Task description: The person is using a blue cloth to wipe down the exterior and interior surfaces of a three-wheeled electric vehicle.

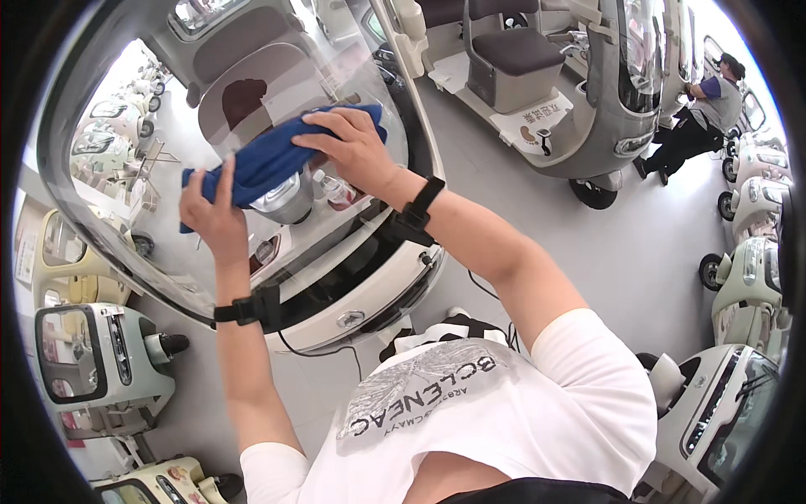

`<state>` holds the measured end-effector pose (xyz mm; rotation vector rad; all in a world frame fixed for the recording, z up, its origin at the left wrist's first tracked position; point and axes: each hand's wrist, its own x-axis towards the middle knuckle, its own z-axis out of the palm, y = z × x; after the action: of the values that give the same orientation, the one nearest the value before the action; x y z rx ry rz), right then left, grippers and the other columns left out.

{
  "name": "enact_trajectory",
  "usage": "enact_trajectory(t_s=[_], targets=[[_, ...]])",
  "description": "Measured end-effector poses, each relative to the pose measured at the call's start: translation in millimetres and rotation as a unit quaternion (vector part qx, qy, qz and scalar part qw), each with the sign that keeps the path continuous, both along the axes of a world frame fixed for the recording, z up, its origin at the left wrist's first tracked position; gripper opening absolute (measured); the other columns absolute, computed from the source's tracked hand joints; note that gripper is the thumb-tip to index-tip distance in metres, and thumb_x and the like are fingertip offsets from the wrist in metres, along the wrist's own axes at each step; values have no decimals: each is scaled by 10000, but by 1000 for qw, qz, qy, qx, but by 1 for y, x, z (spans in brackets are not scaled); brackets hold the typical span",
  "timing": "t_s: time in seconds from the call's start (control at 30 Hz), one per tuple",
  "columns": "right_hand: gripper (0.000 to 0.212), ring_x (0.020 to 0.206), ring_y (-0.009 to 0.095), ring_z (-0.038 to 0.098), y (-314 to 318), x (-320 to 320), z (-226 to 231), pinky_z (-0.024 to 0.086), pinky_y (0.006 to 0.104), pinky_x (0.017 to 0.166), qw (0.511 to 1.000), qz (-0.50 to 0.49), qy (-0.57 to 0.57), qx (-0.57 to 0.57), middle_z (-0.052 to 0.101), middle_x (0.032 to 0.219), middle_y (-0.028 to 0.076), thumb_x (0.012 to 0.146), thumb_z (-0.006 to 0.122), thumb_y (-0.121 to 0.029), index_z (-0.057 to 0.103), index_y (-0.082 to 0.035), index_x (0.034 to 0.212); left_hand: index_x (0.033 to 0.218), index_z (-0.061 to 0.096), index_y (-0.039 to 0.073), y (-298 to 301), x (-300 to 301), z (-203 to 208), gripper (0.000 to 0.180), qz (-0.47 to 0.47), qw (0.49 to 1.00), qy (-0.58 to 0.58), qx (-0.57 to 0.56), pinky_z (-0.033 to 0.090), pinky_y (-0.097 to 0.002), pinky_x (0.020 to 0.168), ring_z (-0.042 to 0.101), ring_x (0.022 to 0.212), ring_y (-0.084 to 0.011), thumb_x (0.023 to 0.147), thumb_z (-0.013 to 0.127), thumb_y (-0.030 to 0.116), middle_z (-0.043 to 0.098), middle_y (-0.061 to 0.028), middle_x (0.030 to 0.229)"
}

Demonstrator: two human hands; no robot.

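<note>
A blue cloth, folded into a long bunched strip, lies slantwise against the clear windshield of a small cream vehicle in front of me. My left hand grips its left end, the thumb and fingers on the near and upper sides. On the right end, my right hand presses with bent fingers over the fabric. Both wrists carry black straps with small boxes. Behind the glass show brown seats and a clear bottle. The cloth hides part of the cabin.
To the right stands a grey open-sided vehicle with a brown seat. A person in a grey vest works beyond it. More small vehicles line both sides, including a pale green one at left. A black cable hangs beneath my left wrist.
</note>
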<state>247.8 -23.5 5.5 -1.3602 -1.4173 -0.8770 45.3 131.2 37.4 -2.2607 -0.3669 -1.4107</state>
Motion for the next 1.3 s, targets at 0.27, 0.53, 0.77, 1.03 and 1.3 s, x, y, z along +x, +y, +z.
enact_trajectory(t_s=[0.27,0.53,0.77,1.03,1.3], targets=[[413,1145,245,512,24,-28,2,396,396,991,995,-39,67,64,577,1272,-7,764,653,-35,682,-237,1124,1285,667,229,15,4,15,618,-23,1000,-17,3,310,-412,1005,471,1128,-276,760,538,-69,544,-95,1201],[413,1200,228,524,-20,-5,-38,414,393,1046,999,16,-5,-37,553,1350,-1,756,652,-58,691,-239,1125,1452,472,154,-27,-1,-11,653,-26,996,90,-11,270,-465,1075,381,1229,-327,821,623,217,399,-139,1365],[528,1269,239,504,1,49,36,403,397,1099,997,-19,-74,-33,533,1384,14,756,636,2,645,-249,1220,1502,381,152,1,20,45,666,39,992,116,35,277,-476,1089,338,1268,-306,897,648,236,380,-100,1348],[430,1383,301,370,17,20,12,238,551,1161,992,-92,84,20,485,1426,42,814,617,-19,658,-249,1176,1526,309,102,-22,47,14,661,68,996,62,23,245,-504,1054,334,1255,-347,971,532,385,376,-143,1356],[335,1372,285,393,-17,41,-39,271,527,1158,997,-56,42,-19,492,1420,18,740,697,-54,637,-203,1034,1497,398,159,-37,23,-23,607,35,980,185,66,265,-465,1076,368,1259,-303,948,530,381,410,-111,1336]])
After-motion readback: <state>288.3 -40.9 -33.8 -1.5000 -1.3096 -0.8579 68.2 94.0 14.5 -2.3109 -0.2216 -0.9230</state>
